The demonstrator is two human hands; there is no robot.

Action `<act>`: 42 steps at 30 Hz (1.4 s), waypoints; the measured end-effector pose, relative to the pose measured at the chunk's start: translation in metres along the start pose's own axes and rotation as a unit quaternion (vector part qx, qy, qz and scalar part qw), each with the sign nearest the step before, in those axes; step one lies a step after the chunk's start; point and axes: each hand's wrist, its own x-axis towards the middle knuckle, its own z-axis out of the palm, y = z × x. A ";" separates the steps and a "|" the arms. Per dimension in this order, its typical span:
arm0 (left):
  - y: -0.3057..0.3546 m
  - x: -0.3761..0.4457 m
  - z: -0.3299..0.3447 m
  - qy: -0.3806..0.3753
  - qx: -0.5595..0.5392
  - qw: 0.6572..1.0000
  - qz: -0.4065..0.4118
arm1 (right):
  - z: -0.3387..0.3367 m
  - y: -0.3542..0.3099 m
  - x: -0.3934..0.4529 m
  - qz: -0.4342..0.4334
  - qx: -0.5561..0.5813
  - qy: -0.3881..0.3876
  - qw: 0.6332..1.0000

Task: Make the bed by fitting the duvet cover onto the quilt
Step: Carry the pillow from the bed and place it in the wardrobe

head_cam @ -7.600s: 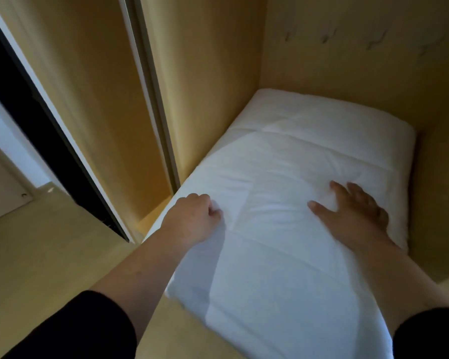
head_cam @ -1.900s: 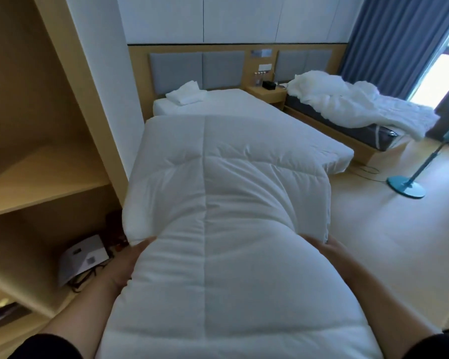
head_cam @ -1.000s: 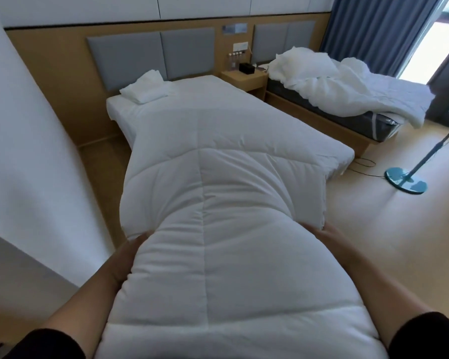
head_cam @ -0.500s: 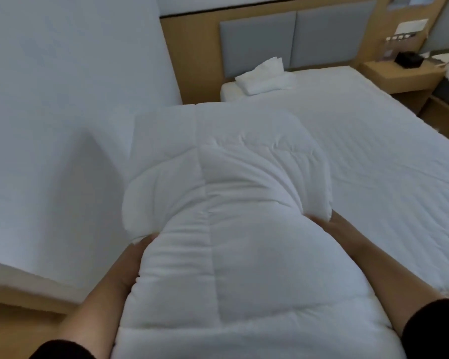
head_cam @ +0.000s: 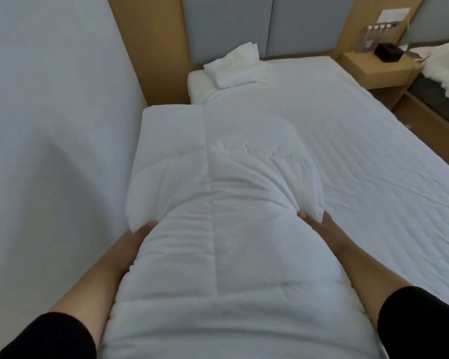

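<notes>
Carrying a folded white quilt (head_cam: 218,229), the person holds it out in front of the body, seen from the head view. The bundle fills the near centre of the frame, and its far end overlaps the near left corner of the bed (head_cam: 347,156).

Left hand (head_cam: 130,244): pressed against the left side of the quilt, palm inward, with the thumb lying on the upper surface. The fingers run underneath the fabric, so their curl cannot be judged. Right hand (head_cam: 319,226): on the right side of the bundle, thumb on top and fingers tucked under a fold, gripping the edge. Both forearms are bare, with black sleeves (head_cam: 49,335) at the near corners.

Quilt: stitched in square panels, bulging up between the hands, with a flatter folded layer at the far end.

Surroundings: the bed carries a white sheet. A folded white cloth (head_cam: 237,69) lies at its far left corner, against the grey padded headboard (head_cam: 244,24). A white wall (head_cam: 49,125) takes up the left. A wooden nightstand (head_cam: 376,71) stands at far right, with a small dark box (head_cam: 388,51) on it.
</notes>
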 end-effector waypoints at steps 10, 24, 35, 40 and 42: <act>-0.012 0.074 0.117 -0.121 -0.043 0.988 -0.091 | 0.020 0.077 0.050 0.103 -0.250 -0.133 0.953; 0.079 -0.015 0.214 -0.025 0.004 0.998 -0.058 | -0.076 0.124 0.086 0.020 -0.277 -0.257 0.926; 0.177 -0.097 0.367 -0.119 0.082 0.985 0.093 | -0.208 0.120 0.028 -0.109 -0.045 -0.168 0.979; 0.136 -0.124 0.390 0.146 0.041 0.987 0.054 | -0.238 0.158 -0.001 -0.120 -0.116 -0.196 0.966; 0.114 -0.142 0.403 0.137 -0.033 0.990 0.004 | -0.240 0.176 -0.018 -0.134 -0.155 -0.221 0.954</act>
